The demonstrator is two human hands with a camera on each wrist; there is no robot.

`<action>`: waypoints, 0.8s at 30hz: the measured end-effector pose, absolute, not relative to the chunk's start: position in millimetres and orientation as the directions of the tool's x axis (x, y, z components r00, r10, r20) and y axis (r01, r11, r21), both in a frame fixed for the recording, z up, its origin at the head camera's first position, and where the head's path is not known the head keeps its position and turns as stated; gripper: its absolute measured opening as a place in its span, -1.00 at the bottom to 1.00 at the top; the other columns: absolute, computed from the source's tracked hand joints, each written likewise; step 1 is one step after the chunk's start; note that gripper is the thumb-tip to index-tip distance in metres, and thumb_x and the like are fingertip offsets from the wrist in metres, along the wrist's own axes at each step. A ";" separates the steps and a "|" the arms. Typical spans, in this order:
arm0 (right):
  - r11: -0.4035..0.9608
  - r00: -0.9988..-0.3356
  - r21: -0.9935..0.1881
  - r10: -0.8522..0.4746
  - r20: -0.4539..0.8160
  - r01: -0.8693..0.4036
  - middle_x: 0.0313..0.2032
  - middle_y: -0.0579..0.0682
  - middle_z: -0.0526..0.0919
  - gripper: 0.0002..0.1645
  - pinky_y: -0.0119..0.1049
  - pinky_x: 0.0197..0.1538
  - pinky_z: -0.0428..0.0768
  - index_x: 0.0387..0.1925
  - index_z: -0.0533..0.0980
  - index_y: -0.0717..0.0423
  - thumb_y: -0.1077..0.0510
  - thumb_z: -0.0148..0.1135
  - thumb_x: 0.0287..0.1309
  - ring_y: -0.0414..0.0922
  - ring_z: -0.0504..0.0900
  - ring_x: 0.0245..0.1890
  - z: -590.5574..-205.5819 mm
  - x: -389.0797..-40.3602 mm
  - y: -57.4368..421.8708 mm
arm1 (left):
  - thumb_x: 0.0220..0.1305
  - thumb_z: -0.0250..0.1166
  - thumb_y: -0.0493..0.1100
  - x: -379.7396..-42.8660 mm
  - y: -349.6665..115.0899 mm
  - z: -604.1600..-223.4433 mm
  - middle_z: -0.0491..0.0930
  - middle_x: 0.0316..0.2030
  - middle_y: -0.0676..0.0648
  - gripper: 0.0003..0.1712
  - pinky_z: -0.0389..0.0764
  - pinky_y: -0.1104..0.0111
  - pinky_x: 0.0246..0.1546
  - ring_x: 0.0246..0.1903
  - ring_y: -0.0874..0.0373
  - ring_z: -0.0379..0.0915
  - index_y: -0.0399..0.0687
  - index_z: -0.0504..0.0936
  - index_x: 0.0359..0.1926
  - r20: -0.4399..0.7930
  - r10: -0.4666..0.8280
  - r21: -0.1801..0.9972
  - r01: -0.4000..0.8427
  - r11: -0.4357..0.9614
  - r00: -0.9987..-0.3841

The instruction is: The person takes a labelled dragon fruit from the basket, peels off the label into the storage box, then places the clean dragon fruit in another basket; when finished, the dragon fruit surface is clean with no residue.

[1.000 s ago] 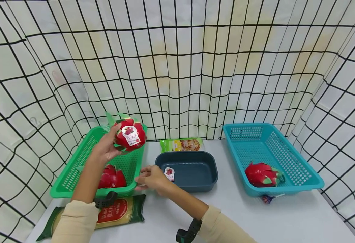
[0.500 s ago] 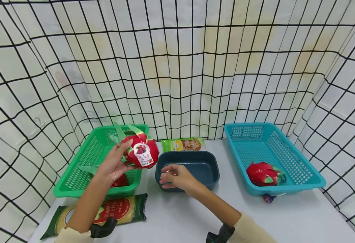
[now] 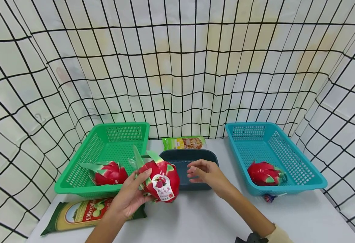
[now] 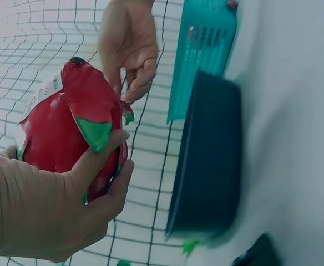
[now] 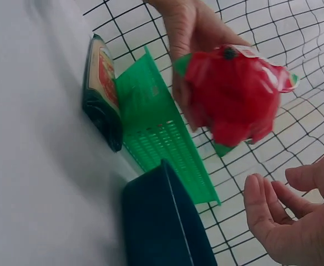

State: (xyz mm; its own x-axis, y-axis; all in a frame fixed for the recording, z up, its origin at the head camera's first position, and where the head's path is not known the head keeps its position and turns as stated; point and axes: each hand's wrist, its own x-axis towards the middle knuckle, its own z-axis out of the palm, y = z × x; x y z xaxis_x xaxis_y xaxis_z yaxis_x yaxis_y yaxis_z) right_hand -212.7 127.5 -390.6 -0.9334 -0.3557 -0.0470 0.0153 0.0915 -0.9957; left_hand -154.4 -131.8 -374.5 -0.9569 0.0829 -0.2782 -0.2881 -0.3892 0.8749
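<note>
My left hand [image 3: 135, 195] grips a red dragon fruit [image 3: 168, 180] with green scales and a round white label, held up in front of the green basket and dark blue tray. In the left wrist view, fingers and thumb wrap around the dragon fruit [image 4: 67, 122]. My right hand [image 3: 209, 175] hovers over the right side of the dark blue tray [image 3: 192, 186], its fingers loosely bent and holding nothing. The right wrist view has a gap between this right hand [image 5: 295, 216] and the dragon fruit [image 5: 234, 94].
A green basket [image 3: 101, 193] at left holds another dragon fruit [image 3: 112, 173]. One more dragon fruit [image 3: 263, 173] lies in the blue basket [image 3: 304, 187] at right. An olive-labelled bag [image 3: 83, 216] lies in front; a green packet [image 3: 183, 143] sits behind the tray. Black netting surrounds the table.
My left hand has carried the dragon fruit from above the green basket rightward and down, nearer to me. My right hand has moved right, from the green basket's edge to over the tray.
</note>
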 end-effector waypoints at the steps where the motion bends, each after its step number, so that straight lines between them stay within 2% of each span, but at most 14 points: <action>1: 0.102 -0.937 -0.995 -0.347 -0.045 0.010 -0.06 0.20 0.66 -0.59 -0.13 -0.03 0.70 0.05 0.50 0.23 0.06 0.24 0.29 0.03 0.71 -0.11 -389.1 -211.5 129.8 | 0.36 0.21 0.02 -150.4 -129.0 -378.3 0.06 0.37 -0.24 -0.13 0.43 -0.17 0.17 0.34 -0.20 0.02 -0.02 -0.10 0.47 -0.298 0.076 0.866 -0.303 -0.397 -0.951; 3: 0.126 -0.942 -0.992 -0.334 -0.045 0.003 -0.08 0.20 0.66 -0.58 -0.15 -0.06 0.71 0.04 0.51 0.22 0.03 0.25 0.28 -0.03 0.71 -0.15 -386.6 -208.6 133.4 | 0.34 0.24 0.02 -143.4 -123.3 -385.8 0.02 0.40 -0.27 -0.09 0.43 -0.20 0.15 0.35 -0.25 0.00 0.01 -0.11 0.49 -0.336 0.069 0.847 -0.333 -0.415 -0.939; 7: 0.151 -0.937 -0.988 -0.345 -0.061 0.009 -0.12 0.19 0.65 -0.57 -0.20 -0.12 0.71 0.01 0.53 0.22 -0.01 0.26 0.26 -0.02 0.68 -0.19 -385.0 -202.2 138.2 | 0.31 0.28 0.01 -133.0 -111.8 -401.2 -0.09 0.44 -0.35 0.03 0.38 -0.33 0.09 0.35 -0.39 -0.06 0.03 -0.22 0.54 -0.398 0.076 0.802 -0.388 -0.454 -0.914; 11: 0.195 -0.914 -0.981 -0.395 -0.089 0.011 -0.19 0.12 0.65 -0.58 -0.24 -0.16 0.69 -0.02 0.55 0.19 -0.02 0.28 0.25 -0.03 0.64 -0.24 -386.3 -194.1 138.7 | 0.32 0.28 -0.01 -125.7 -102.2 -415.9 -0.19 0.45 -0.39 0.07 0.35 -0.41 0.04 0.35 -0.45 -0.12 0.08 -0.30 0.55 -0.428 0.154 0.749 -0.445 -0.491 -0.891; 14: 0.231 -0.891 -0.973 -0.444 -0.091 -0.016 -0.22 0.06 0.66 -0.59 -0.29 -0.21 0.66 -0.05 0.56 0.18 -0.03 0.30 0.23 -0.08 0.61 -0.33 -387.8 -188.7 136.0 | 0.34 0.26 -0.01 -122.5 -97.4 -426.3 -0.21 0.45 -0.40 0.05 0.35 -0.41 0.05 0.36 -0.46 -0.16 0.07 -0.30 0.54 -0.442 0.223 0.715 -0.491 -0.498 -0.869; 18: 0.253 -0.860 -0.966 -0.502 -0.086 -0.051 -0.24 0.07 0.67 -0.64 -0.36 -0.30 0.61 -0.09 0.60 0.17 -0.02 0.30 0.23 -0.08 0.56 -0.43 -390.1 -185.2 131.9 | 0.31 0.30 0.02 -121.9 -92.4 -437.7 -0.20 0.43 -0.42 0.12 0.37 -0.33 0.11 0.35 -0.45 -0.17 -0.05 -0.34 0.52 -0.492 0.261 0.670 -0.553 -0.495 -0.831; 24: 0.314 -0.830 -0.944 -0.550 -0.093 -0.103 -0.26 0.06 0.69 -0.73 -0.40 -0.36 0.59 -0.15 0.64 0.14 0.03 0.28 0.25 -0.11 0.57 -0.42 -398.1 -183.7 128.6 | 0.28 0.32 0.04 -126.3 -86.2 -447.7 -0.17 0.41 -0.42 0.12 0.42 -0.26 0.13 0.34 -0.44 -0.16 -0.09 -0.31 0.50 -0.506 0.288 0.662 -0.580 -0.474 -0.813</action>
State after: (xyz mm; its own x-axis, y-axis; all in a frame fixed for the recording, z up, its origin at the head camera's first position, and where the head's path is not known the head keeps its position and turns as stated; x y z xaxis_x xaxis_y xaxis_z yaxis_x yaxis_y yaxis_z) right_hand -183.7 128.6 -398.1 -0.8300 -0.5500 -0.0926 -0.1030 0.3143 -0.9437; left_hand -126.3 -86.2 -447.7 -0.8128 0.2884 -0.5061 -0.5804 -0.4744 0.6618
